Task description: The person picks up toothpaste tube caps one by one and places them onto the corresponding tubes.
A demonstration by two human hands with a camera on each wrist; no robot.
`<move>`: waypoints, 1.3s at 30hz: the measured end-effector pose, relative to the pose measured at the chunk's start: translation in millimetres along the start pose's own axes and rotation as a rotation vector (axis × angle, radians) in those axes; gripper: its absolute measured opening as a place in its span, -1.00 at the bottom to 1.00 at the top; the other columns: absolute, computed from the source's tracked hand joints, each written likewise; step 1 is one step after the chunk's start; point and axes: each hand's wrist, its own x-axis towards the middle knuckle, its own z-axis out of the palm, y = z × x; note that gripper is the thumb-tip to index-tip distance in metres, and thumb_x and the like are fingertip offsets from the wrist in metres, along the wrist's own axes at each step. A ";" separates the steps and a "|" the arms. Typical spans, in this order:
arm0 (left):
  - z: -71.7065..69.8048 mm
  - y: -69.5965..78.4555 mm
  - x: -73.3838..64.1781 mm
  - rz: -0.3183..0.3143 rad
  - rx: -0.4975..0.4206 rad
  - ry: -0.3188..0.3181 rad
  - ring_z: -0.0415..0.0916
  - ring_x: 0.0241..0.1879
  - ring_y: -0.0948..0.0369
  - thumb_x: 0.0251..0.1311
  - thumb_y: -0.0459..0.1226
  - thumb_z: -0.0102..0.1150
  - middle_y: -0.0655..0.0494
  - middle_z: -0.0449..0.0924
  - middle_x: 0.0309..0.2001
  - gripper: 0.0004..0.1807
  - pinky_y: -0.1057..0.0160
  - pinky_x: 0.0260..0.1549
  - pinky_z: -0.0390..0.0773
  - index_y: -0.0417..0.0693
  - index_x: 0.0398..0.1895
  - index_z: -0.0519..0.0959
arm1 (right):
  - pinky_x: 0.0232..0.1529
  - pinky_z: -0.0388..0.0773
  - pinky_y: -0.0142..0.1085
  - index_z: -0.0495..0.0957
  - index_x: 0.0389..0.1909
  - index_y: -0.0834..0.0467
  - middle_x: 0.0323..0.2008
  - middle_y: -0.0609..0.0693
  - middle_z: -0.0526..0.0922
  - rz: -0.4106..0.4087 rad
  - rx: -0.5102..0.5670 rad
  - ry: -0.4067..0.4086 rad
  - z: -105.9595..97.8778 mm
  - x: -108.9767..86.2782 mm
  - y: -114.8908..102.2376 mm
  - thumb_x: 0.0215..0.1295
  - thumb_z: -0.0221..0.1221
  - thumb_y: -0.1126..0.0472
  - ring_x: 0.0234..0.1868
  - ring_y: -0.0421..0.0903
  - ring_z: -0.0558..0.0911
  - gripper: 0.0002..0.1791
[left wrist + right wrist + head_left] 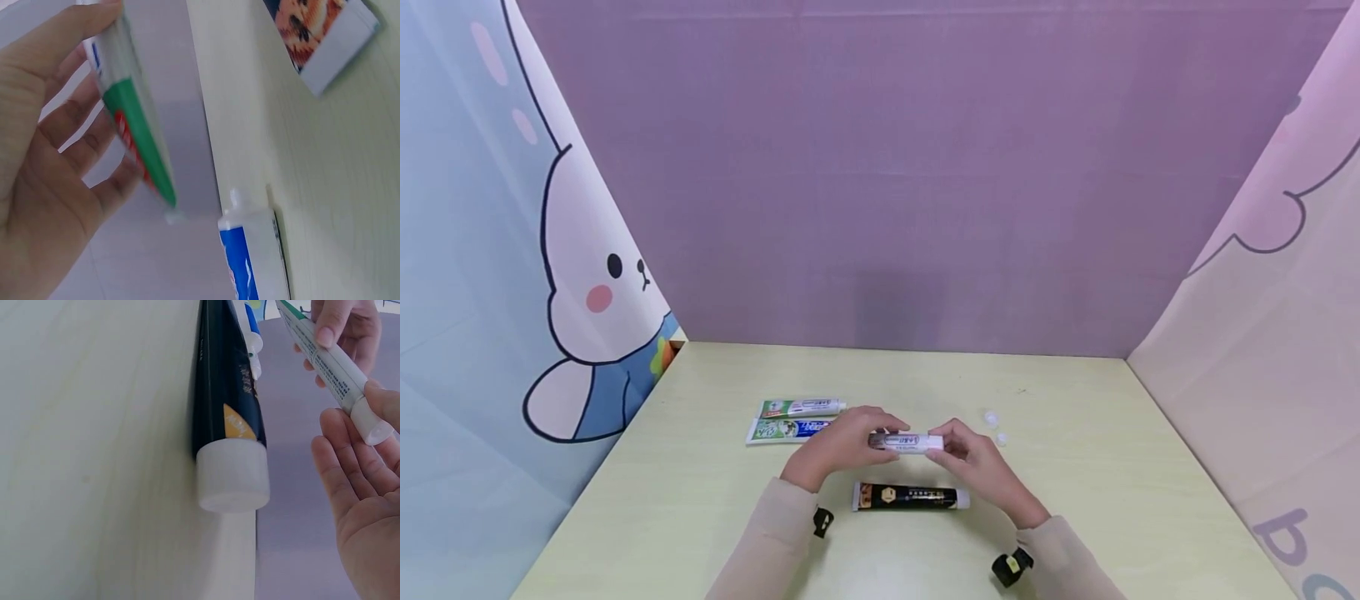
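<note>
Pinching white tube [910, 443] w/ my L grip [847, 438], its cap [372, 427] w/ my R grip [983, 468]; prob. uncapping step, so next move needs L steady, R twisting.

One letter legible, the tubes' print too small or blurred

On the right-hand curtain [1240, 358] stands a large purple letter [1285, 537] that looks like a "b"; a further character beside it is cut off. The raised tube [906, 442] carries lettering and a block of small dark print [334, 378], neither readable. The black tube [928, 498] bears a gold hexagonal emblem [888, 495] and illegible characters. Writing on the green-and-white tube [801, 407] and blue-and-green tube [786, 430] is unreadable.
</note>
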 end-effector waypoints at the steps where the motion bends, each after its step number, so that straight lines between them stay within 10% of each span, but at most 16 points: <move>1: -1.1 -1.3 -1.2 -0.012 -0.001 0.000 0.49 -0.23 0.37 0.17 -0.20 0.45 0.29 0.64 -0.05 -0.56 0.38 -0.19 0.55 0.06 0.15 0.67 | -0.19 0.66 -0.30 0.53 -0.01 0.12 -0.18 -0.01 0.69 -0.002 0.003 0.001 -0.5 -0.8 1.0 0.40 0.25 0.16 -0.20 0.15 0.69 -0.78; 24: -16.2 -31.1 -30.2 -0.066 0.023 0.040 0.56 -0.10 0.16 0.03 -0.27 0.51 0.26 0.67 -0.05 -0.53 0.11 -0.02 0.57 0.01 0.08 0.69 | -0.16 0.65 -0.30 0.52 -0.02 0.29 -0.13 0.19 0.66 0.025 -0.008 0.027 -13.8 -8.9 8.4 0.36 0.23 0.38 -0.18 0.22 0.67 -0.79; 39: -6.2 -27.2 -27.2 -0.087 0.067 0.033 0.53 -0.10 0.31 0.04 -0.28 0.48 0.27 0.65 -0.05 -0.55 0.26 -0.08 0.57 0.07 0.08 0.69 | -0.33 0.57 -0.37 0.62 -0.03 0.09 -0.32 -0.05 0.61 0.144 -0.091 0.022 -22.1 -11.6 17.9 0.31 0.34 0.09 -0.34 -0.11 0.56 -0.72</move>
